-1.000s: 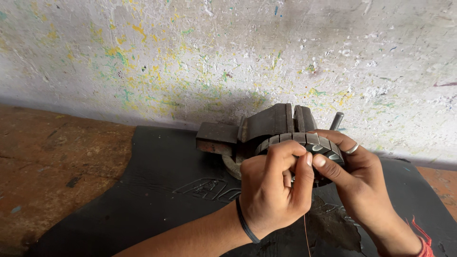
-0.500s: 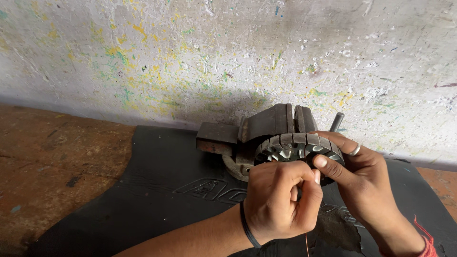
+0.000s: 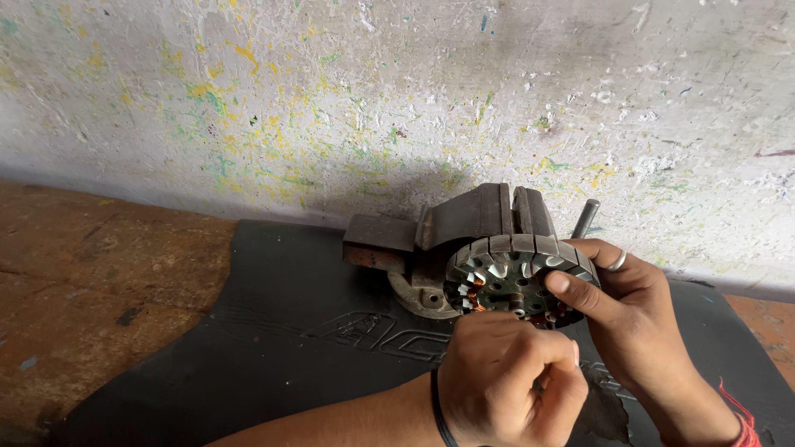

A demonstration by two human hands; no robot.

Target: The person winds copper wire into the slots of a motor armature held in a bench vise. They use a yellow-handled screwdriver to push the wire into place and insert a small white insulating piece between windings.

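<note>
The round slotted motor stator (image 3: 515, 281), grey metal with copper wire showing in its slots, is held up just in front of a small dark bench vise (image 3: 464, 228). The right hand (image 3: 629, 319) grips it by the rim, thumb pressed across its face and a ring on one finger. The left hand (image 3: 509, 381), a black band at its wrist, is curled into a tight fist just below the stator; I can't make out what it pinches, if anything. Vise and hands are over a black rubber mat (image 3: 273, 331) with raised lettering moulded into it, spread on a worn reddish-brown floor (image 3: 91, 281). Behind stands a whitish wall (image 3: 348, 99) flecked with yellow and green paint. The vise's handle bar (image 3: 585, 218) sticks up beside the right hand's fingers.
</note>
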